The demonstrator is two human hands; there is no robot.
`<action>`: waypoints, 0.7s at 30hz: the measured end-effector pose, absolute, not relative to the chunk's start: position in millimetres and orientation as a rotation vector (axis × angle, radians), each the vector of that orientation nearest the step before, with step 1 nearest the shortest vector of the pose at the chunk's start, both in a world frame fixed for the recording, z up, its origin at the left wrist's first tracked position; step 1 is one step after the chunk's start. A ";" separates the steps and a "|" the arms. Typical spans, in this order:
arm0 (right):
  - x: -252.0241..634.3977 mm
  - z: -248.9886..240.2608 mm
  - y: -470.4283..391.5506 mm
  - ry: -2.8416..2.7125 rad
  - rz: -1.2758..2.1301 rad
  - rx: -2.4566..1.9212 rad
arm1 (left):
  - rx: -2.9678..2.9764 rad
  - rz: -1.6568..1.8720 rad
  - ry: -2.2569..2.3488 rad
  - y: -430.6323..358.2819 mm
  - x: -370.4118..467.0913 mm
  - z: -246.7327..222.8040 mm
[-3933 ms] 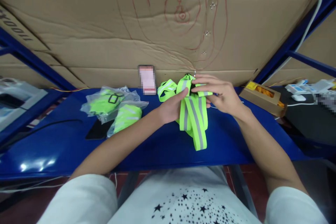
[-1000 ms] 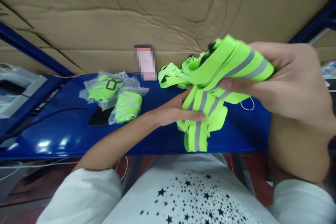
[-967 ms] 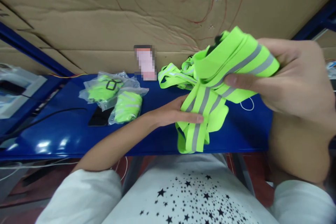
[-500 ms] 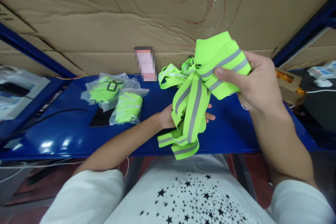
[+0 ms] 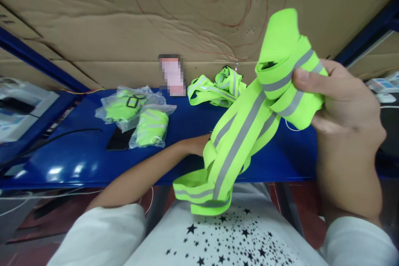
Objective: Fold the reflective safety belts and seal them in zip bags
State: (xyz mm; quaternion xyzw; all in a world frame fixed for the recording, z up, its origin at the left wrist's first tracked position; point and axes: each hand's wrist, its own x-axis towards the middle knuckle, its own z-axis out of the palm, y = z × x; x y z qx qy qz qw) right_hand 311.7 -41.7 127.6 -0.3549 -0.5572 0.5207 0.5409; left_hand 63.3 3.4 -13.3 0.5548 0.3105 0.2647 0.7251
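Observation:
My right hand is closed on a bunch of neon-yellow reflective strap with grey stripes, thumb pressed on its folds, raised at the right. Loose loops of the strap hang down to the left, over the table edge and in front of my shirt. My left hand lies behind these hanging loops; its fingers are hidden by them. A second tangled reflective strap rests on the blue table against the cardboard.
Clear bags with neon straps lie left on the blue table, beside a black flat object. A phone leans on the cardboard wall. White boxes stand far left.
My right hand has moved up and to the right, drawing the bunched strap with it. The hanging loops are stretched longer and now cover my left hand's fingers.

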 end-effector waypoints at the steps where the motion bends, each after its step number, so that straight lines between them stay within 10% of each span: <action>1: 309.3 127.5 -42.2 -1.328 1.285 -0.848 | 1.223 0.595 0.649 8.1 65.4 -7.2; 21: 292.7 97.1 -8.6 -1.590 0.798 -1.052 | 0.997 0.390 0.408 0.2 76.4 10.6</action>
